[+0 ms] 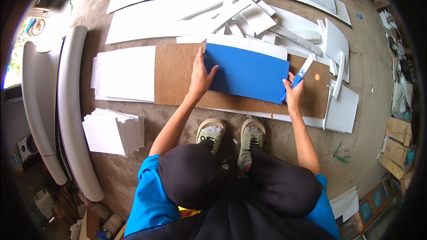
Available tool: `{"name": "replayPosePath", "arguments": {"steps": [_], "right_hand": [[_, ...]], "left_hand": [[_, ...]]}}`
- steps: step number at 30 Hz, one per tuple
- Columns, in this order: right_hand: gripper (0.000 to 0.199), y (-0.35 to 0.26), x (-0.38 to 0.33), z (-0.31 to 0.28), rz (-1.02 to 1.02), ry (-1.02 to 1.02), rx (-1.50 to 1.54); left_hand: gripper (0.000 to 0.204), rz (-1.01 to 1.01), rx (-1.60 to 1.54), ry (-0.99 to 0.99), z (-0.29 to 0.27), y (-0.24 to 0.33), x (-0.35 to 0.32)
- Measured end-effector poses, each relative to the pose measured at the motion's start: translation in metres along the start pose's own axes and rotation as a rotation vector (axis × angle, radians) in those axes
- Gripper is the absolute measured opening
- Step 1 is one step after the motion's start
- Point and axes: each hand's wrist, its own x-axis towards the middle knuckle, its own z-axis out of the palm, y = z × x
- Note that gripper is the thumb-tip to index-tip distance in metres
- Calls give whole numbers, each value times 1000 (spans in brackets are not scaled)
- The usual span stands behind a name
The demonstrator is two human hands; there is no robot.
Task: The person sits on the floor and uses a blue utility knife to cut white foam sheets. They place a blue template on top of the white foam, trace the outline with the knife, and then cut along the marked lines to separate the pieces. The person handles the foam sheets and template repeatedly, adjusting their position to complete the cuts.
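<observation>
A blue rectangular board (pixel 247 73) lies slightly slanted on a brown wooden board (pixel 178 73) in front of me. My left hand (pixel 202 78) rests at the blue board's left edge, its fingers stretched out and the thumb spread over the blue face. At the opposite edge, my right hand (pixel 294 92) is closed around a utility knife (pixel 299 78) with a blue handle, its pale end pointing up and away from me. The fingers of this hand touch the board's right edge. A white sheet (pixel 249 44) shows along the blue board's far edge.
White sheets (pixel 124 73) are stacked at the brown board's left end, with a pile of white pieces (pixel 113 131) below. White offcuts (pixel 253 15) lie heaped beyond the boards. Large rolls (pixel 75 115) stand left. My shoes (pixel 211 133) are close to the near edge.
</observation>
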Motion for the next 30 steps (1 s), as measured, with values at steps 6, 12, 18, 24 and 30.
{"name": "replayPosePath", "arguments": {"steps": [6, 12, 18, 24, 30], "right_hand": [[43, -3, 1, 8, -50, 22, -97], [46, -5, 4, 6, -14, 1, -156], [43, -12, 4, 11, 69, -38, -412], [41, -7, 6, 5, 115, -19, -415], [41, -5, 5, 4, 133, -20, -360]], "left_hand": [[80, 79, 9, 21, 4, -4, -2], [82, 61, -42, 24, 7, -1, -2], [69, 53, -249, 3, -7, -18, -3], [55, 165, 14, 36, -66, -33, -38], [62, 233, -4, -89, -52, -20, -61]]}}
